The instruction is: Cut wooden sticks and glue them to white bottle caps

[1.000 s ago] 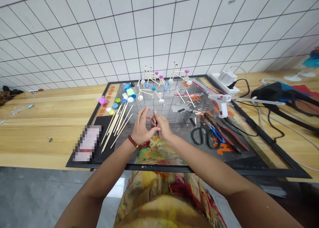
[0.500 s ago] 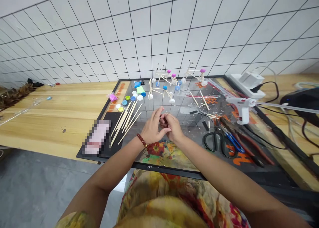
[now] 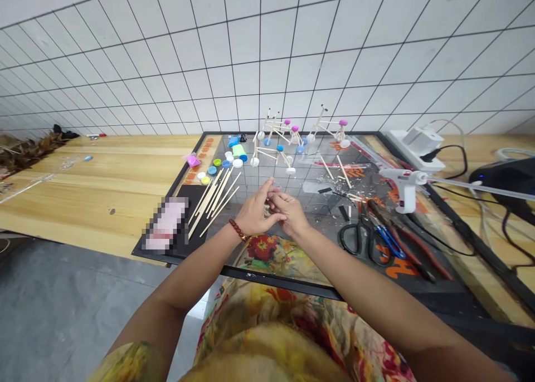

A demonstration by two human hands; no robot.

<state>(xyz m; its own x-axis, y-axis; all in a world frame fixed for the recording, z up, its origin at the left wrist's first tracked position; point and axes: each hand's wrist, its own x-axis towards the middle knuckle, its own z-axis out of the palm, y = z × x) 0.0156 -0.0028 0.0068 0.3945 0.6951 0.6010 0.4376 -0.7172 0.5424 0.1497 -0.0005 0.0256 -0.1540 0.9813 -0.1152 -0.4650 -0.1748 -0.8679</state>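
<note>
My left hand (image 3: 256,210), with a dark red bead bracelet (image 3: 238,230) at the wrist, is held over the glossy black board (image 3: 234,204). Its thumb and fingers are partly stretched and meet my right hand (image 3: 288,210). The fingers of my right hand are curled together against the left fingers; whatever may be between them is too small or hidden to make out. Beyond the hands stand small stick models (image 3: 273,151) with white, blue and pink round pieces. Loose wooden sticks (image 3: 213,198) lie to the left.
Clay pots and lids (image 3: 212,170) and a pink packet (image 3: 193,160) lie at the left. To the right are black-handled scissors (image 3: 350,238), red-handled pliers (image 3: 422,248), a white glue gun (image 3: 405,187) and a power strip (image 3: 418,151). A tiled wall stands behind.
The camera view has shifted slightly. Both hands stay together in nearly the same place, with the right fingers curled a little differently against the left.
</note>
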